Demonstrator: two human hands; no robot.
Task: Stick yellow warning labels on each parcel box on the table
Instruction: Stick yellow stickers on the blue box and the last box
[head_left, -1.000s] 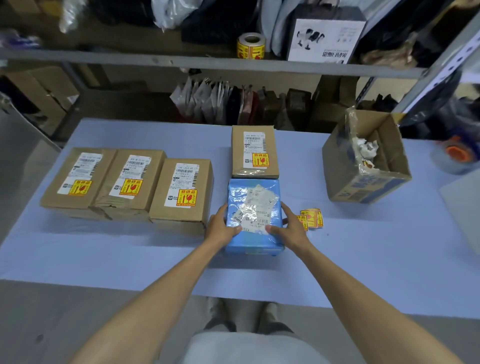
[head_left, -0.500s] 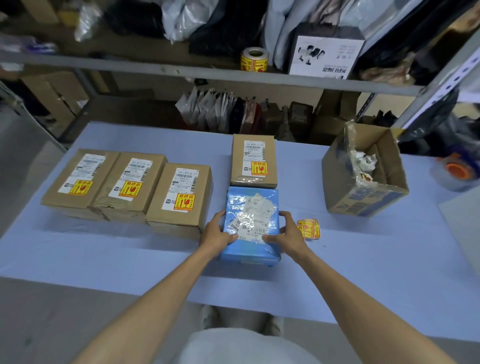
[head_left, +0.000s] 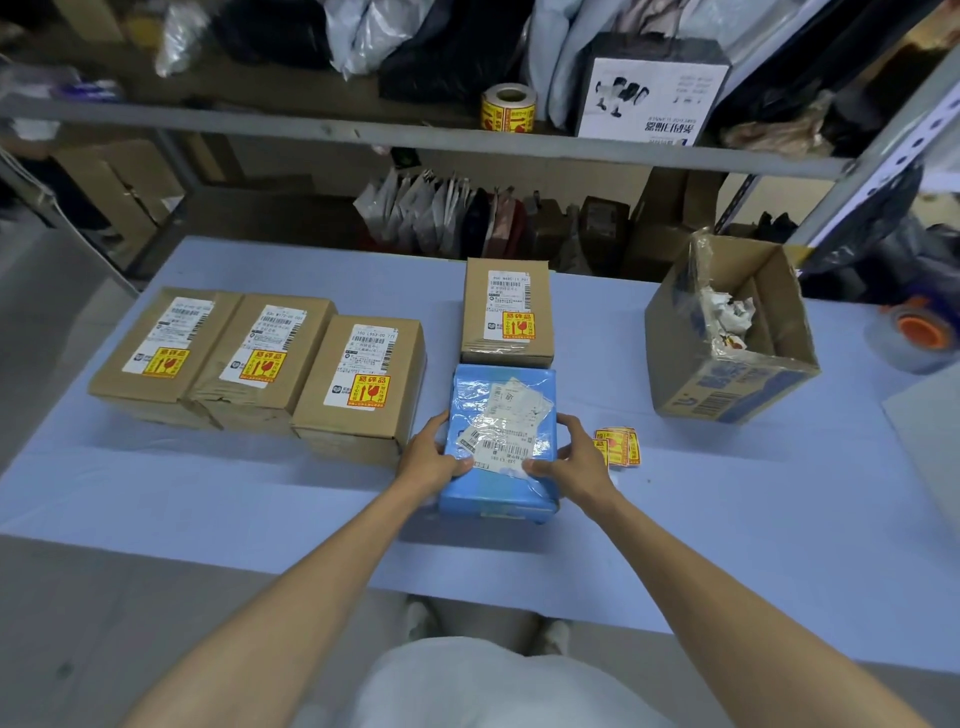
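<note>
Four parcels labelled, and we have the last one in hand.
On the pale blue desk (head_left: 727, 519), the three brown cardboard boxes (head_left: 260, 364) in a row at left and the fourth brown cardboard box (head_left: 506, 312) behind centre each carry a yellow sticker. The blue plastic-wrapped parcel (head_left: 501, 410) just in front of that fourth box shows none, so we judge one label remains. Our left hand (head_left: 431, 460) and right hand (head_left: 574, 462) clasp its sides, fingers (head_left: 537, 467) curled round the edges. The loose yellow warning labels (head_left: 618, 447) lie just beside the right hand.
</note>
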